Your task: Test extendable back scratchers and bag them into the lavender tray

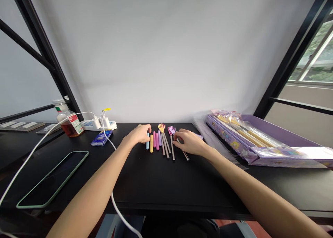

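the left hand [138, 134] curls at the end of a row of pastel silicone tubes [155, 141] and the right hand [189, 142] sits just beside a pink-headed metal fork [171, 135] on the black counter [145, 182] (whether either grip is clenched or released, i cannot tell).

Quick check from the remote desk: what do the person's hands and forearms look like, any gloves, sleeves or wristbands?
The left hand and right hand are both bare, with no gloves. The left forearm and right forearm show no sleeve, watch or wristband, and nothing is strapped to them. Any small rings would be hard to make out in this view.
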`<state>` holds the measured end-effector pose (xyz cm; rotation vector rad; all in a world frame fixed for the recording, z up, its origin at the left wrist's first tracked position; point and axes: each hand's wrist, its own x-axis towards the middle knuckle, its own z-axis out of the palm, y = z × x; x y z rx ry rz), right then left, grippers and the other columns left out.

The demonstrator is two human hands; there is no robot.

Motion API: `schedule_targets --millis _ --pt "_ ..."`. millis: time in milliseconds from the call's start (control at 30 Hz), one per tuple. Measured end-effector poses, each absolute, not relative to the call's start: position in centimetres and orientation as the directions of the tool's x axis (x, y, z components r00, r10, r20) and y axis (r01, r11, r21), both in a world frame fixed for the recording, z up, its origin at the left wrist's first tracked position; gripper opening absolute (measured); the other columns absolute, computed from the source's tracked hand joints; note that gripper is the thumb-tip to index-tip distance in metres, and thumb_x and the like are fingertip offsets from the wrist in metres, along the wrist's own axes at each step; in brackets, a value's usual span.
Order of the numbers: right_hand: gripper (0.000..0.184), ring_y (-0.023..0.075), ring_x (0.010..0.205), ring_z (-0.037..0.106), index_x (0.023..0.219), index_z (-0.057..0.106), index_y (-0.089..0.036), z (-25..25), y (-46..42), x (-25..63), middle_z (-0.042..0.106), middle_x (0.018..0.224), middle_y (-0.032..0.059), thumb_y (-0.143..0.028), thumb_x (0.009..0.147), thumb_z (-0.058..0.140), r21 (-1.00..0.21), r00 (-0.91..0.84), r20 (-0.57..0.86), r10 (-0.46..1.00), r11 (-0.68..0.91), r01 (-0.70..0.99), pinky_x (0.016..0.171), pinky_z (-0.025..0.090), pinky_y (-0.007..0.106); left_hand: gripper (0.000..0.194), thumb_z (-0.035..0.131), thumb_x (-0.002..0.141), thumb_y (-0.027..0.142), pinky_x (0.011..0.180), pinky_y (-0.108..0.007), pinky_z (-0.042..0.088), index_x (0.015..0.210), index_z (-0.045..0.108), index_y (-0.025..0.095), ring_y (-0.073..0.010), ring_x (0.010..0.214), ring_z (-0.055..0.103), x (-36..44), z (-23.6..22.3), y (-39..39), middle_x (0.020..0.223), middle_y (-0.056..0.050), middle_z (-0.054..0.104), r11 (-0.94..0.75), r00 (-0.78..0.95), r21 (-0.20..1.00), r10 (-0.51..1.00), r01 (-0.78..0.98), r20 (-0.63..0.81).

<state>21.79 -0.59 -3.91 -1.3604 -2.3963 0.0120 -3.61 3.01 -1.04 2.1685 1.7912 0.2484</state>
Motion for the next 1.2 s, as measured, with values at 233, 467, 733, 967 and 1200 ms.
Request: schedule_targets --millis 233,467,733,967,1200 --pt "0.031 0.0233 0.106 0.061 0.119 0.070 -0.027 -4.3 -1.3 20.1 0.063 0.116 0.0083 -0.041 0.097 0.053 -0.194 -0.684 0.380 0.623 0.776 0.599 0.095 0.046 0.036 0.034 0.066 0.066 0.016 0.050 -0.025 0.044 0.099 0.058 0.024 -0.0156 0.069 0.063 -3.3 -1.1 2.7 0.111 -0.006 0.064 -0.194 0.214 0.269 0.976 0.943 -0.045" --pt "0.029 0.0157 0.075 0.061 0.114 0.072 -0.021 -5.0 -0.9 20.4 0.061 0.110 0.0083 -0.037 0.096 0.054 -0.209 -0.573 0.362 0.735 0.663 0.719 0.075 0.048 0.031 0.031 0.066 0.067 0.018 0.055 -0.027 0.046 0.096 0.061 0.024 -0.0203 0.081 0.065 -2.7 -1.0 2.4 0.117 -0.008 0.063 -0.217 0.234 0.218 0.971 0.952 -0.053" --pt "0.037 0.0232 0.089 0.062 0.075 0.067 -0.018 -4.4 -0.7 17.5 0.059 0.099 0.0120 -0.048 0.092 0.056 -0.212 -0.414 0.337 0.846 0.496 0.842 0.078 0.048 0.034 0.030 0.067 0.069 0.024 0.056 -0.026 0.047 0.100 0.063 0.024 -0.0219 0.084 0.067 -2.6 -1.2 2.5 0.115 -0.009 0.066 -0.221 0.235 0.199 0.971 0.955 -0.051" --pt "0.015 0.0264 0.078 0.067 0.070 0.066 -0.018 -3.4 -0.7 16.1 0.069 0.084 0.0125 -0.029 0.079 0.063 -0.260 -0.238 0.135 0.962 0.266 0.928 0.063 0.045 0.032 0.023 0.067 0.067 0.022 0.063 -0.028 0.050 0.091 0.069 0.023 -0.0246 0.090 0.067 -2.4 -1.1 2.5 0.119 -0.011 0.066 -0.199 0.213 0.194 0.975 0.961 -0.058" --pt "0.020 0.0189 0.062 0.061 0.054 0.061 -0.019 -2.4 -1.1 16.6 0.061 0.059 0.0049 -0.030 0.071 0.065 -0.437 -0.169 0.119 0.978 0.205 0.876 0.055 0.039 0.027 0.014 0.067 0.068 0.022 0.054 -0.024 0.047 0.082 0.069 0.022 -0.0189 0.074 0.066 -2.3 -0.9 2.2 0.109 -0.009 0.070 -0.191 0.210 0.221 0.975 0.956 -0.068"
